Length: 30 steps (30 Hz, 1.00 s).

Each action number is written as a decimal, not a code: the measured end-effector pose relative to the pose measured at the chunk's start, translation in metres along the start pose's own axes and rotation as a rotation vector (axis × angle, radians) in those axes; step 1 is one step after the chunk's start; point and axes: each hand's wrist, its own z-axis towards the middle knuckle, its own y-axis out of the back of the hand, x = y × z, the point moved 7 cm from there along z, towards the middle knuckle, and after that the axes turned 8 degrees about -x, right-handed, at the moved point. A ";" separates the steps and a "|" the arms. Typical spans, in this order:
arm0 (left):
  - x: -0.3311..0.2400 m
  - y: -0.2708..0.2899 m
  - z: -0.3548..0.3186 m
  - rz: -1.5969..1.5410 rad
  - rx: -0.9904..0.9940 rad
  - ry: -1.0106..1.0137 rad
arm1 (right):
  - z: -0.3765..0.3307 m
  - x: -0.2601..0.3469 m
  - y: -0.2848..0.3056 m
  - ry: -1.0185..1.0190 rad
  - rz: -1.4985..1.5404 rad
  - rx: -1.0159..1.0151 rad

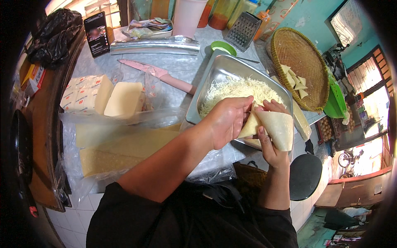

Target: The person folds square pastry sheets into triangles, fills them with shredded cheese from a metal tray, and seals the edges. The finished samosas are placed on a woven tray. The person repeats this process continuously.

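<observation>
Both hands met over the near edge of the metal tray (215,72), just above the counter (182,68). The left hand (225,122) was curled, its fingers closed on the left edge of a thin pale pastry sheet (275,128). The right hand (269,140) held the same sheet from below and behind, fingertips pressed on its top edge. The sheet was soft and smooth, bent into a cone-like fold w/ a rounded lower corner; a darker yellow layer showed at the left side. Whether smth was inside the fold, I could not tell.

The tray was rectangular, shiny steel w/ rounded corners, and it carried a loose heap of shredded white cheese (237,91), fine and stringy. On the left lay a stack of flat pastry sheets (120,149) on clear crinkled plastic, beige and matte. Behind them were pale yellow cheese blocks (122,99), partly in wrapper, smooth and brick-shaped. A pink knife (159,75) lay on the counter between the blocks and the tray. A round woven basket (300,60), to the right of the tray, held small folded triangles (294,80). A metal box grater (242,31) stood at the far side, near a long roll of foil (155,45).
</observation>
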 end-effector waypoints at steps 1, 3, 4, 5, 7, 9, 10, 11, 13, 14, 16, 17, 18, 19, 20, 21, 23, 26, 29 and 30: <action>0.000 -0.001 -0.001 0.008 0.021 0.008 | -0.001 -0.005 -0.002 -0.078 0.103 -0.026; 0.002 -0.004 -0.003 0.009 0.083 0.033 | -0.004 -0.012 -0.004 -0.219 0.339 -0.119; 0.000 -0.006 -0.003 0.024 0.101 -0.002 | -0.007 -0.017 -0.005 -0.324 0.447 -0.165; -0.001 -0.007 -0.003 0.040 0.109 -0.031 | -0.010 -0.021 -0.007 -0.428 0.572 -0.218; -0.002 -0.010 -0.005 0.061 0.111 -0.080 | -0.015 -0.024 -0.010 -0.577 0.740 -0.286; -0.003 -0.013 -0.007 0.068 0.107 -0.116 | -0.018 -0.023 -0.009 -0.668 0.826 -0.320; -0.002 -0.014 -0.008 0.093 0.100 -0.117 | -0.017 -0.022 -0.008 -0.671 0.841 -0.339; -0.001 -0.015 -0.009 0.115 0.100 -0.115 | -0.017 -0.021 -0.007 -0.675 0.856 -0.358; 0.000 -0.016 -0.009 0.132 0.099 -0.117 | -0.015 -0.020 -0.004 -0.659 0.866 -0.378; 0.000 -0.016 -0.009 0.128 0.098 -0.122 | -0.014 -0.019 -0.004 -0.639 0.863 -0.379; 0.001 -0.015 -0.008 0.100 0.112 -0.119 | -0.013 -0.018 -0.004 -0.598 0.816 -0.372; 0.001 -0.015 -0.008 0.077 0.128 -0.112 | -0.013 -0.017 -0.005 -0.575 0.772 -0.364; 0.002 -0.016 -0.007 0.051 0.147 -0.102 | -0.013 -0.017 -0.005 -0.553 0.729 -0.357; 0.001 -0.013 -0.006 0.042 0.133 -0.102 | -0.011 -0.014 -0.003 -0.473 0.651 -0.341; 0.001 -0.011 -0.005 0.030 0.123 -0.100 | -0.009 -0.012 -0.002 -0.392 0.573 -0.324; 0.002 -0.009 -0.005 0.029 0.102 -0.091 | -0.007 -0.009 0.000 -0.308 0.492 -0.312; 0.003 -0.007 -0.005 0.004 0.099 -0.069 | -0.005 -0.004 0.002 -0.184 0.334 -0.252; 0.004 -0.004 -0.004 0.038 0.071 -0.038 | -0.003 -0.001 0.003 -0.089 0.193 -0.178; 0.005 -0.004 -0.003 0.064 0.057 -0.024 | -0.001 0.000 0.002 -0.065 0.119 -0.117; 0.005 -0.004 -0.003 0.066 0.054 -0.022 | -0.001 0.000 0.002 -0.060 0.097 -0.098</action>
